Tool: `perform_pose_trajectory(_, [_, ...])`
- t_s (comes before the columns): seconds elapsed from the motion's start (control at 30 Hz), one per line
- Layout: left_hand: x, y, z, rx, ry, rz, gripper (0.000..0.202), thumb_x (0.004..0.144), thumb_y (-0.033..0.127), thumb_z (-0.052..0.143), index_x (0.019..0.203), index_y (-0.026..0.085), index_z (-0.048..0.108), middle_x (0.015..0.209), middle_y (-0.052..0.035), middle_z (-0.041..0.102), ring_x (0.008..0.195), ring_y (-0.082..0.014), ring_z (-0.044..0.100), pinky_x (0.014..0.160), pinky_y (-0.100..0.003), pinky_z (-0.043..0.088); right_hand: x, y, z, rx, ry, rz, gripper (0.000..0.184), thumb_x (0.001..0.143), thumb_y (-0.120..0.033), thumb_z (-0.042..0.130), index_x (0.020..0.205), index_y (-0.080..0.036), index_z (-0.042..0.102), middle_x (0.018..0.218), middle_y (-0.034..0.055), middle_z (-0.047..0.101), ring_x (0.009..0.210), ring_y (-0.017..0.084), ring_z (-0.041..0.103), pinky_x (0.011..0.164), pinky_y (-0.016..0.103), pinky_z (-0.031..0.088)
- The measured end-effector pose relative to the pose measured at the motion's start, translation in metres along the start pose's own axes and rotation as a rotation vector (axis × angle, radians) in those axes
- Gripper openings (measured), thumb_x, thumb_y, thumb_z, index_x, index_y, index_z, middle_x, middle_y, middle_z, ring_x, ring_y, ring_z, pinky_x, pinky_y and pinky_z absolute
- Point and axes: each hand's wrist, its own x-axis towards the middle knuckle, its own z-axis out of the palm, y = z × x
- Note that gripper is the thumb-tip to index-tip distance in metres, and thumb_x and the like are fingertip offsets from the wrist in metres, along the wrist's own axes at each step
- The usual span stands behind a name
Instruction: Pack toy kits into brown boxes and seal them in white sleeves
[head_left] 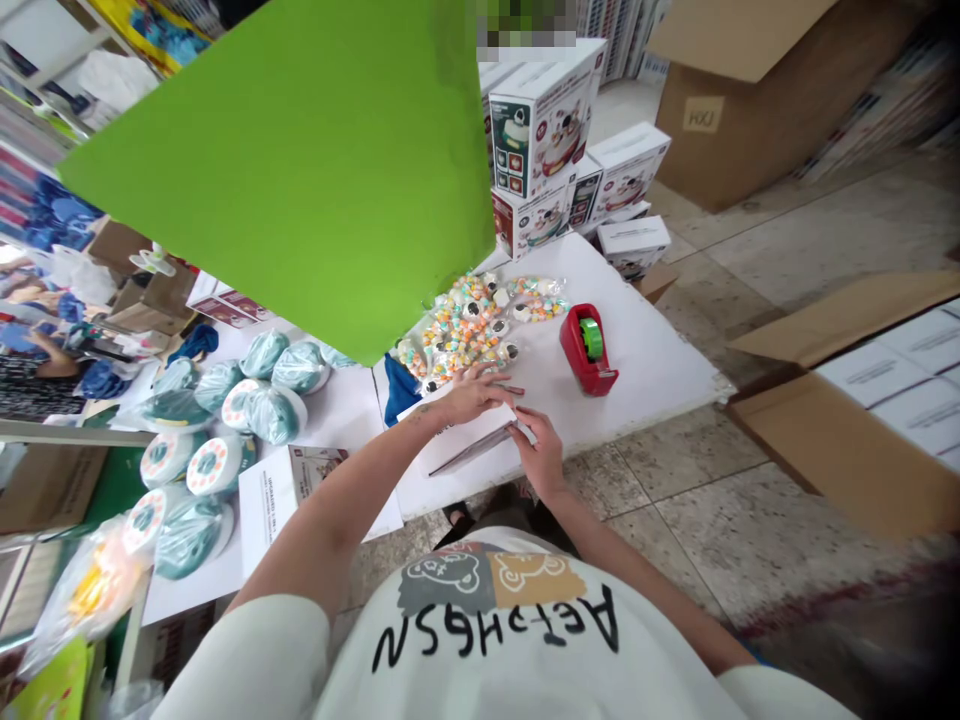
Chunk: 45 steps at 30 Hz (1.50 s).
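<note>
My left hand point(472, 392) lies on top of a flat white folded carton point(469, 440) at the near edge of the white table point(652, 350), fingers stretched out and pressing on it. At the carton's right end, my right hand point(538, 450) pinches its edge with closed fingers. Just beyond my left hand lie several clear bags of small colourful toy pieces point(469, 325). A red tape dispenser point(587, 350) with a green roll stands to the right of the hands.
Boxed toys point(544, 120) are stacked at the table's far side. Round toys wrapped in teal plastic point(262, 390) and flat white cartons point(289, 490) lie at left. Open cardboard boxes point(862, 400) stand on the tiled floor at right. A green block point(300, 150) covers the upper left.
</note>
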Motion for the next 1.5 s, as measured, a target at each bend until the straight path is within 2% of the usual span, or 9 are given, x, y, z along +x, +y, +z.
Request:
perform_pose_trajectory(0.13, [0.002, 0.002, -0.004, -0.009, -0.037, -0.016, 0.027, 0.095, 0.03, 0.053, 0.116, 0.037, 0.07, 0.156, 0.001, 0.038, 0.149, -0.0352, 0.013, 0.113, -0.071, 0.008, 0.015, 0.009, -0.027, -0.04, -0.081, 0.041, 0.031, 0.088, -0.038, 0.058, 0.113, -0.021, 0.066, 0.112, 0.0096, 0.069, 0.104, 0.023, 0.064, 0.098, 0.042, 0.05])
perform_pose_trajectory(0.3, [0.004, 0.006, -0.012, -0.028, -0.079, -0.03, 0.027, 0.093, 0.028, 0.053, 0.112, 0.034, 0.072, 0.156, -0.0013, 0.038, 0.147, -0.0382, 0.017, 0.112, -0.072, 0.009, 0.08, 0.045, -0.107, -0.278, 0.245, 0.154, 0.034, 0.083, -0.036, 0.054, 0.104, -0.014, 0.068, 0.106, 0.0134, 0.069, 0.094, 0.023, 0.063, 0.092, 0.039, 0.05])
perform_pose_trajectory(0.47, [0.003, 0.005, -0.012, -0.041, -0.057, -0.013, 0.028, 0.092, 0.029, 0.055, 0.113, 0.036, 0.072, 0.155, -0.0017, 0.04, 0.145, -0.038, 0.021, 0.112, -0.072, 0.01, 0.143, 0.082, -0.163, -0.518, 0.093, 0.43, 0.03, 0.072, -0.036, 0.061, 0.086, -0.012, 0.073, 0.085, 0.0133, 0.072, 0.082, 0.026, 0.063, 0.082, 0.039, 0.048])
perform_pose_trajectory(0.6, [0.003, 0.006, -0.011, -0.037, -0.064, -0.041, 0.028, 0.092, 0.028, 0.056, 0.114, 0.037, 0.071, 0.154, -0.0023, 0.041, 0.146, -0.0357, 0.02, 0.112, -0.072, 0.01, 0.158, 0.095, -0.165, -0.529, -0.005, 0.479, 0.028, 0.067, -0.043, 0.067, 0.067, -0.015, 0.071, 0.068, 0.0094, 0.068, 0.074, 0.027, 0.063, 0.072, 0.036, 0.045])
perform_pose_trajectory(0.83, [0.004, 0.006, -0.011, -0.026, -0.068, -0.044, 0.029, 0.093, 0.029, 0.054, 0.115, 0.036, 0.071, 0.154, -0.002, 0.041, 0.147, -0.0363, 0.019, 0.113, -0.071, 0.01, 0.162, 0.104, -0.148, -0.454, 0.053, 0.52, 0.025, 0.063, -0.042, 0.069, 0.069, -0.017, 0.07, 0.069, 0.0069, 0.069, 0.078, 0.026, 0.064, 0.069, 0.032, 0.046])
perform_pose_trajectory(1.1, [0.005, 0.004, -0.011, -0.014, -0.066, -0.033, 0.028, 0.093, 0.03, 0.055, 0.115, 0.035, 0.072, 0.153, -0.0031, 0.043, 0.146, -0.0336, 0.021, 0.116, -0.065, 0.012, 0.117, 0.102, -0.142, -0.244, 0.202, 0.628, 0.028, 0.065, -0.045, 0.061, 0.074, -0.018, 0.06, 0.072, 0.0082, 0.069, 0.075, 0.021, 0.064, 0.062, 0.029, 0.05])
perform_pose_trajectory(1.23, [0.006, 0.003, -0.012, -0.007, -0.049, 0.028, 0.027, 0.094, 0.03, 0.054, 0.113, 0.033, 0.073, 0.148, -0.0041, 0.048, 0.144, -0.0308, 0.028, 0.118, -0.056, 0.015, 0.111, 0.099, -0.142, -0.162, 0.125, 0.712, 0.024, 0.066, -0.043, 0.061, 0.069, -0.02, 0.055, 0.068, 0.0063, 0.067, 0.07, 0.019, 0.065, 0.063, 0.03, 0.053])
perform_pose_trajectory(1.37, [0.007, 0.003, -0.012, -0.02, -0.048, 0.044, 0.028, 0.093, 0.029, 0.054, 0.114, 0.031, 0.073, 0.145, -0.0057, 0.051, 0.142, -0.0316, 0.03, 0.118, -0.054, 0.017, 0.12, 0.092, -0.164, -0.264, 0.017, 0.726, 0.024, 0.056, -0.03, 0.071, 0.052, -0.022, 0.049, 0.051, 0.0044, 0.057, 0.076, 0.027, 0.066, 0.069, 0.037, 0.052])
perform_pose_trajectory(1.5, [0.011, -0.002, -0.007, -0.056, -0.052, 0.014, 0.027, 0.09, 0.029, 0.057, 0.111, 0.032, 0.074, 0.14, -0.0036, 0.055, 0.141, -0.0329, 0.029, 0.117, -0.056, 0.014, 0.123, 0.064, -0.169, -0.278, -0.227, 0.688, 0.02, 0.049, -0.026, 0.077, 0.051, -0.02, 0.058, 0.051, 0.0036, 0.056, 0.075, 0.027, 0.063, 0.076, 0.039, 0.05])
